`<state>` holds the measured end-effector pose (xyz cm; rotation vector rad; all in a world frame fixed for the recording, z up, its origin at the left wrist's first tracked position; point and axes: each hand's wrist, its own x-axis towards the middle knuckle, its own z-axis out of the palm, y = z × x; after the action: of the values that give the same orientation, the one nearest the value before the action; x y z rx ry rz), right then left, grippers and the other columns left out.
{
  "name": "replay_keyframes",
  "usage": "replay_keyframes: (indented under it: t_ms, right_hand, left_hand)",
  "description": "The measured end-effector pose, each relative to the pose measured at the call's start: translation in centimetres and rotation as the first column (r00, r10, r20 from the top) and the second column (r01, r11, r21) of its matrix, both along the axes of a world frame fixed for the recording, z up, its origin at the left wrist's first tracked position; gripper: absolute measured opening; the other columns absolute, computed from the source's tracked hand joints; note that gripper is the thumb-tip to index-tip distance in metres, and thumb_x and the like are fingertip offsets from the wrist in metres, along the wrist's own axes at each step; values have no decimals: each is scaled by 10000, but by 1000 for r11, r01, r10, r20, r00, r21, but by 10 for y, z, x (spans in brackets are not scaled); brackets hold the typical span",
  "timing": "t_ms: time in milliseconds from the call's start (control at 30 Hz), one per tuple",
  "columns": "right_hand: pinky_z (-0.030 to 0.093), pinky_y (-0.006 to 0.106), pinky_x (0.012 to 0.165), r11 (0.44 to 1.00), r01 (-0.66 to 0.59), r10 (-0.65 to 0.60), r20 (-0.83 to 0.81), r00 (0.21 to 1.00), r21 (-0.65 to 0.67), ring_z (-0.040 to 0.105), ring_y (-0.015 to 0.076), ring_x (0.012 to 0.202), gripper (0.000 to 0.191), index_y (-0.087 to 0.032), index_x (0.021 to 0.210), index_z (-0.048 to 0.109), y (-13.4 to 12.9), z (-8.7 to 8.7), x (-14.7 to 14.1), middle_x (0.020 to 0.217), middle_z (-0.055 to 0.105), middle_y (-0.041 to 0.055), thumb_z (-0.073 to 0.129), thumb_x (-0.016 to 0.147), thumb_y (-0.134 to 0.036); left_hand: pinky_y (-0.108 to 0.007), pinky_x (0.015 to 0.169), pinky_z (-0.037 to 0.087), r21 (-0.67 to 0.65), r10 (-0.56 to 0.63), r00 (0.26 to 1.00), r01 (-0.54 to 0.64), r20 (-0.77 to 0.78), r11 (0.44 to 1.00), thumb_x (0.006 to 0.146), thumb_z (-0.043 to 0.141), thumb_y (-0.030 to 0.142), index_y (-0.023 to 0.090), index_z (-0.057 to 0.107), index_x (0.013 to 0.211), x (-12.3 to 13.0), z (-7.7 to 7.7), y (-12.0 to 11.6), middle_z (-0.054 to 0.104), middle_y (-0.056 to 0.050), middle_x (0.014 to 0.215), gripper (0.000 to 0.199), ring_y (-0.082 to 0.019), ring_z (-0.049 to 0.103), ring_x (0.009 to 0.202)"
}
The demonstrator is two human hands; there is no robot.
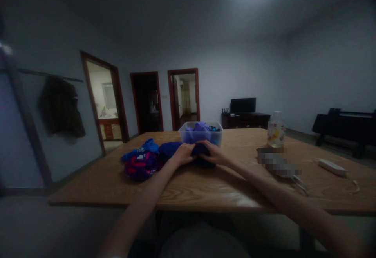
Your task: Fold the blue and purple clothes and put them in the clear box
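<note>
Dark blue cloth point(169, 148), seemingly a garment, lies bunched on the table in front of me. My left hand point(184, 153) is closed on its upper part, fingers bent into the fabric. Close beside it, my right hand point(212, 153) grips the right side of the same cloth, with some fingertips hidden by folds. Just behind both hands stands a clear plastic bin point(217, 137) holding purple cloth point(199, 131) and darker items. To the left sit a crumpled purple-and-pink patterned cloth point(141, 166) and a bright blue cloth point(150, 146).
On the wooden table point(235, 195), to the right, are a clear bottle point(276, 132) with a fruit print, a blurred-out grey object point(277, 164), and a white power strip point(331, 167) with a cord. A dark jacket point(61, 107) hangs on the left wall.
</note>
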<state>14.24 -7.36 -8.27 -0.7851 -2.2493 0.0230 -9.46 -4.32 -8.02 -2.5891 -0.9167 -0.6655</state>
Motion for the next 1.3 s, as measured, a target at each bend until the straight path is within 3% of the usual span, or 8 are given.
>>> replay_keyframes:
  t_ms: [167,267,433,700,900,1067,1200,1300]
  right_hand:
    - [499,467,1053,918,-1,-72,-169,983,-397,639,292,1130,522,-225,1241,622,15,-3,2,1222,678,92,548,934,-641]
    - [521,439,1017,863,-57,-51,-199,979,-501,654,287,1083,544,-224,1171,660,24,-11,1,1171,705,74,627,867,-674]
    - [528,418,962,924,-38,-68,-260,963,-381,654,274,1036,535,-209,1187,630,29,-19,-1,1152,694,71,675,848,-622]
    - [520,357,883,988,13,-42,-189,981,-152,652,244,968,454,-212,1216,542,12,-11,-4,1093,675,58,692,862,-452]
    - [493,388,956,998,41,-44,-66,997,-43,641,273,1083,489,-212,1273,543,0,-7,-7,1231,651,104,702,868,-436]
    - [484,408,1014,976,-32,12,-94,996,-216,633,264,1116,496,-223,1307,548,4,-8,-1,1241,658,92,605,939,-552]
    - [501,408,1019,900,-61,-35,-211,977,-432,640,240,1074,492,-232,1174,624,16,-12,0,1157,678,61,463,976,-652]
    - [525,402,985,854,-87,-46,-241,969,-513,653,243,1036,508,-231,1119,654,23,-15,0,1110,691,54,521,930,-683]
  left_hand:
    - [-383,968,482,47,7,999,-6,-32,999,943,652,340,163,573,1274,3,-4,3,684,-107,1193,384,-262,642,1091]
    - [-392,980,471,61,-2,999,5,-45,998,920,672,271,171,573,1278,3,-3,2,675,-93,1200,384,-261,619,1109]
    - [-400,972,469,30,11,1000,-11,3,999,872,729,361,163,596,1234,5,3,-4,662,-113,1190,434,-280,610,1107]
    - [-380,957,483,-20,34,993,-32,113,999,863,663,644,175,608,1166,7,3,-9,667,-106,1123,561,-264,628,1051]
    - [-382,951,493,-3,45,999,-45,13,999,865,699,578,174,622,1183,4,0,-2,677,-102,1126,520,-271,625,1066]
    - [-356,933,506,-18,52,998,-53,-22,998,917,666,519,194,629,1204,4,-4,1,678,-86,1152,436,-252,622,1092]
    - [-356,938,506,7,39,999,-38,-16,999,933,652,506,200,634,1190,5,-3,-1,674,-78,1137,400,-248,614,1094]
    - [-359,940,508,10,30,999,-30,-18,1000,916,677,484,204,640,1165,4,-1,-3,673,-77,1115,377,-250,607,1096]
